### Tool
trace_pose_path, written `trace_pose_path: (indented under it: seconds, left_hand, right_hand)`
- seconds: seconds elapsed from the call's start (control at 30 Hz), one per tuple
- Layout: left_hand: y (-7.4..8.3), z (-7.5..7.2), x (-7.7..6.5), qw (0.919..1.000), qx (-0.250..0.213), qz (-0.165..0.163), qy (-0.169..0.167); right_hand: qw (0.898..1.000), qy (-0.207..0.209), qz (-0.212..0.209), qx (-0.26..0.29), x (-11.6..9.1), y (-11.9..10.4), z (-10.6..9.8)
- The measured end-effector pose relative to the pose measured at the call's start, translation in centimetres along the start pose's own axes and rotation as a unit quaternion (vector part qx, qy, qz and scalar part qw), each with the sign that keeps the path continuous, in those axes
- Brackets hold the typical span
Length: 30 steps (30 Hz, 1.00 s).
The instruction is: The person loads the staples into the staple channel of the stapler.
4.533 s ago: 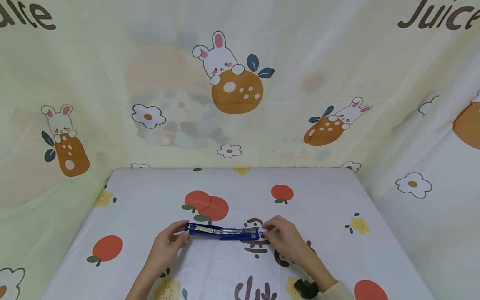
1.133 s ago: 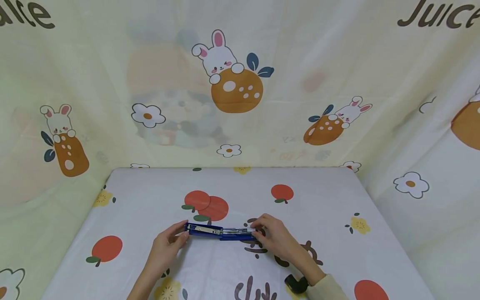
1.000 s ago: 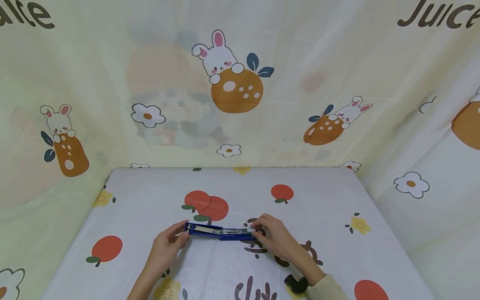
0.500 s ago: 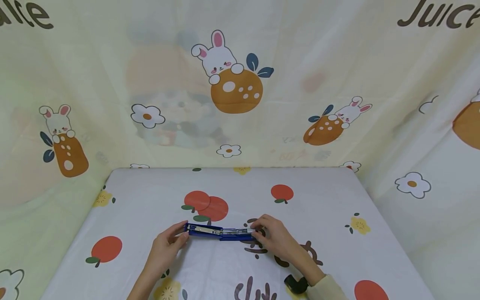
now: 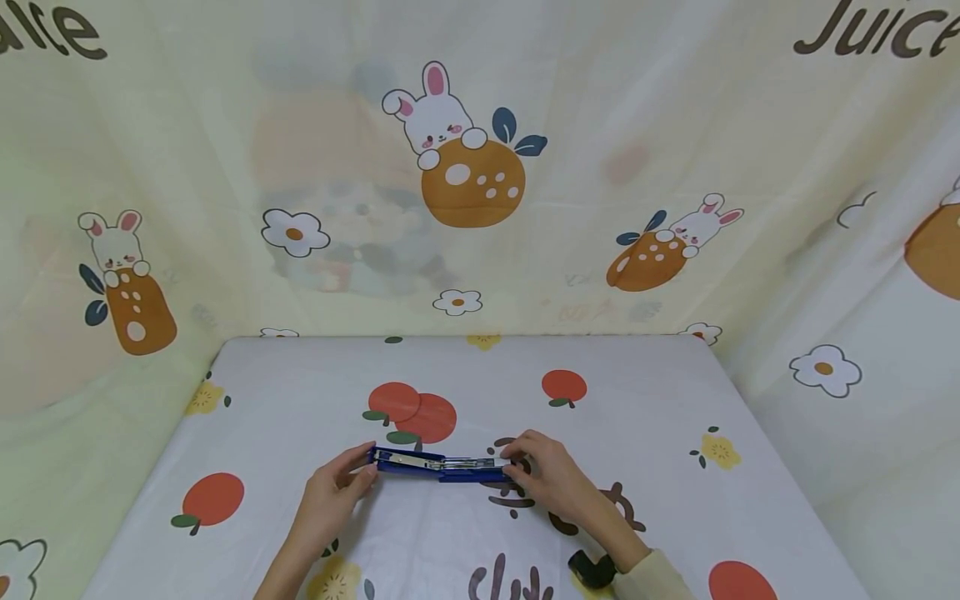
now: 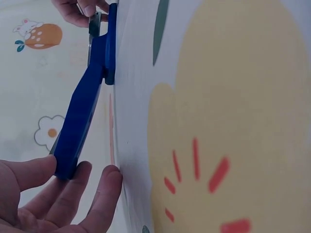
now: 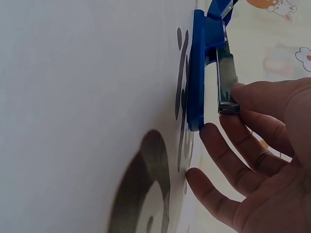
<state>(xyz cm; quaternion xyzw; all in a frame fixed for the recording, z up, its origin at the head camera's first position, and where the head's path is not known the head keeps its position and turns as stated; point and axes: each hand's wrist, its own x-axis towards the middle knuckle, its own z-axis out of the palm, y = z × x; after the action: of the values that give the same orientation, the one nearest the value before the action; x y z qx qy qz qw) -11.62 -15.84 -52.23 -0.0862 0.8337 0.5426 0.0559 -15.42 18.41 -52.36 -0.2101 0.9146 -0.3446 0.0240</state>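
Observation:
A blue stapler (image 5: 442, 468) lies folded wide open on the table, its top arm to the left and its base to the right. My left hand (image 5: 333, 487) pinches the far end of the top arm between thumb and fingers, and the left wrist view shows that arm (image 6: 80, 116) tilted up from the cloth. At the other end my right hand (image 5: 553, 477) has its thumb and index finger on the tip of the metal staple magazine (image 7: 227, 77). In the right wrist view the magazine stands apart from the blue base (image 7: 196, 73), which rests on the cloth.
A white tablecloth (image 5: 637, 417) printed with red fruit, yellow flowers and dark lettering covers the table. Pale curtains (image 5: 337, 125) with rabbit prints hang behind and at both sides. A black device (image 5: 592, 570) sits at the right wrist, by a cream sleeve (image 5: 654, 575).
Since the oldest frame my right hand has shifted a little left, from just beyond the stapler's right end onto it. The left hand and stapler stay put; the last second shows hardly any movement.

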Motion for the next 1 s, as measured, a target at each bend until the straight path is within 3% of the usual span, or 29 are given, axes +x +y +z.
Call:
trace_pose_path:
  seconds: [0.63, 1.0]
  left_hand:
    - [0.20, 0.02, 0.03, 1.0000, 0.002, -0.008, 0.000]
    - [0.32, -0.04, -0.05, 1.0000, -0.005, 0.001, -0.006]
  right_hand:
    - [1.000, -0.008, 0.019, 0.009, 0.11, -0.44, -0.32]
    - [1.000, -0.015, 0.021, 0.010, -0.04, 0.37, -0.28]
